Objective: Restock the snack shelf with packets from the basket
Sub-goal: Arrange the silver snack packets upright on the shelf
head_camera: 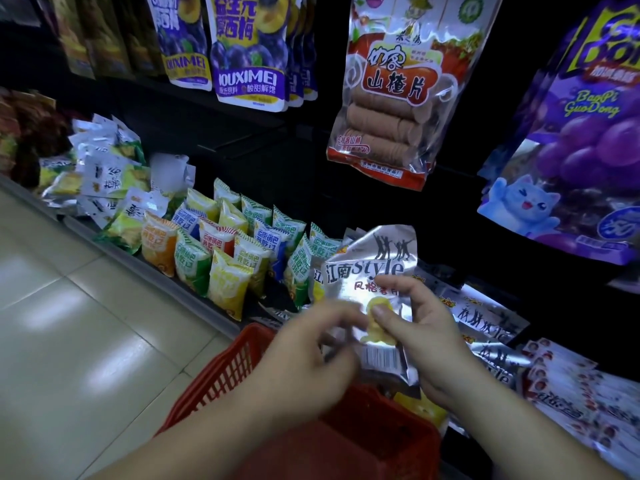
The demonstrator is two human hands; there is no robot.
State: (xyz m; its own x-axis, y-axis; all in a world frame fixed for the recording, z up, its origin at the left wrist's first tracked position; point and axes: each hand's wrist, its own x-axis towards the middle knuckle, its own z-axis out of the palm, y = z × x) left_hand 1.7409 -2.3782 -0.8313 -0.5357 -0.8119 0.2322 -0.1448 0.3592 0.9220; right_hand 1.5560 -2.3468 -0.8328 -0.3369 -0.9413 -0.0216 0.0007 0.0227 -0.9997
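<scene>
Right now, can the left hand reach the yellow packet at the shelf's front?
Probably yes: the left hand is near the yellow packet, and nothing stands between them above the red basket rim.

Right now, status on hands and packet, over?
Right hand pinches silver packet, held above red basket. Left hand blurred at packet's lower edge, grip unclear. Matching packets lie just right; nothing between.

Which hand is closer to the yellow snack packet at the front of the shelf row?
Left. The left hand sits down and right of the yellow snack packet, over the red basket; the right hand is farther right, pinching the silver packet.
</scene>
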